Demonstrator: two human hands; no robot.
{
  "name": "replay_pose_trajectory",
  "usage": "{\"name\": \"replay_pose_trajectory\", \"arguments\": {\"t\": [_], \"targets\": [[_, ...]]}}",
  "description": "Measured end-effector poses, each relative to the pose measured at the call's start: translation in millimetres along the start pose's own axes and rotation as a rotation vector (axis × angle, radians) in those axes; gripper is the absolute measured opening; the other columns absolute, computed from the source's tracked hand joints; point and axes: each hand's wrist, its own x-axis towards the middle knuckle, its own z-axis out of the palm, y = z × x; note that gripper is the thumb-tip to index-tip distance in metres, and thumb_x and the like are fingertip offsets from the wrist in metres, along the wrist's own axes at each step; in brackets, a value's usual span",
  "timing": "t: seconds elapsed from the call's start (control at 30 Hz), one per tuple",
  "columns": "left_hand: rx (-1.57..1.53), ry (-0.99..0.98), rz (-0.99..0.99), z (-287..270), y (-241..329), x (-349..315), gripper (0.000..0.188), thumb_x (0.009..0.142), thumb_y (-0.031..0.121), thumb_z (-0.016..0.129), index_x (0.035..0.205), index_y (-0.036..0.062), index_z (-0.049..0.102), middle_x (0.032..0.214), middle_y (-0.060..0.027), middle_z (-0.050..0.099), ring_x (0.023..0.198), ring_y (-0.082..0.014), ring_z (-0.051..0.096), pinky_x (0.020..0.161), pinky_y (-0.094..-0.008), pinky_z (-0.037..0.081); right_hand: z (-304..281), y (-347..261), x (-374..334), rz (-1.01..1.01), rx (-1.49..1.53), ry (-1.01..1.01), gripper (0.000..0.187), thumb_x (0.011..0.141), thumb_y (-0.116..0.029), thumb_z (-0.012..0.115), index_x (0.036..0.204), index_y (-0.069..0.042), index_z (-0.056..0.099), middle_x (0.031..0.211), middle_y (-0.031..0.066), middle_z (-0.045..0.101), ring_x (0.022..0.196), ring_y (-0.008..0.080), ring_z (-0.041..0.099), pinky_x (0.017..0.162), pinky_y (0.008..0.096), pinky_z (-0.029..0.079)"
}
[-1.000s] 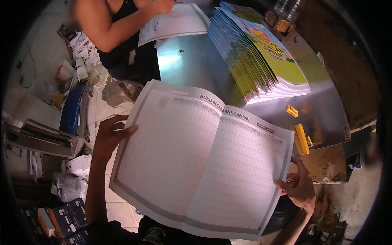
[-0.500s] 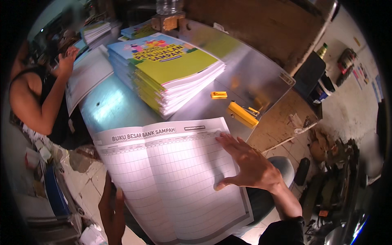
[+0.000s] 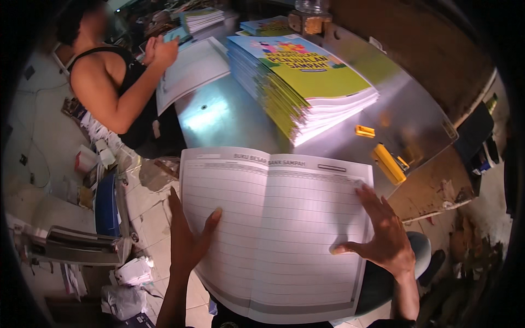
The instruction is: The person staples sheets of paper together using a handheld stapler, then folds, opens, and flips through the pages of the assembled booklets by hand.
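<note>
An open ledger booklet with ruled, tabled pages lies over my lap, its centre fold running down the middle. My left hand is at its left edge, thumb on the page and fingers along the outside of the edge, partly hidden. On the right page rests my right hand, fingers and thumb spread apart near the edge. Beyond the booklet, a tall stack of booklets with blue and yellow-green covers stands on the metal table.
Right of the stack lie a small yellow stapler and a larger yellow stapler. At the left, another person sits by the table with an open booklet. White plastic bags are on the floor at lower left.
The view has swung left, so the table and stack appear further right. My left hand has come up onto the booklet's left edge. The booklet now lies straighter and spread wider.
</note>
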Motion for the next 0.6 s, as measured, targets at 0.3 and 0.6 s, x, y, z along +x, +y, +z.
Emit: {"name": "replay_pose_trajectory", "arguments": {"t": [0.3,0.6], "targets": [[-0.608,-0.148,-0.185,8,-5,-14,0.077,0.099,0.021,0.069,0.156,-0.0078,0.026,0.140,-0.0244,0.058,0.128,-0.0237,0.057,0.108,-0.0355,0.044,4,-7,9,0.023,-0.005,-0.046,0.127,0.051,-0.060,0.095,0.151,0.000,0.043,0.154,0.0236,0.046,0.145,0.0409,0.041,0.122,0.0506,0.031],[-0.584,-0.070,-0.205,5,21,-34,0.076,0.095,0.016,0.074,0.156,-0.0044,0.032,0.129,-0.0260,0.066,0.121,-0.0229,0.064,0.104,-0.0365,0.050,2,-8,9,0.025,-0.061,-0.066,0.124,0.054,-0.058,0.094,0.150,0.002,0.043,0.153,0.0253,0.046,0.144,0.0399,0.043,0.123,0.0502,0.030]]}}
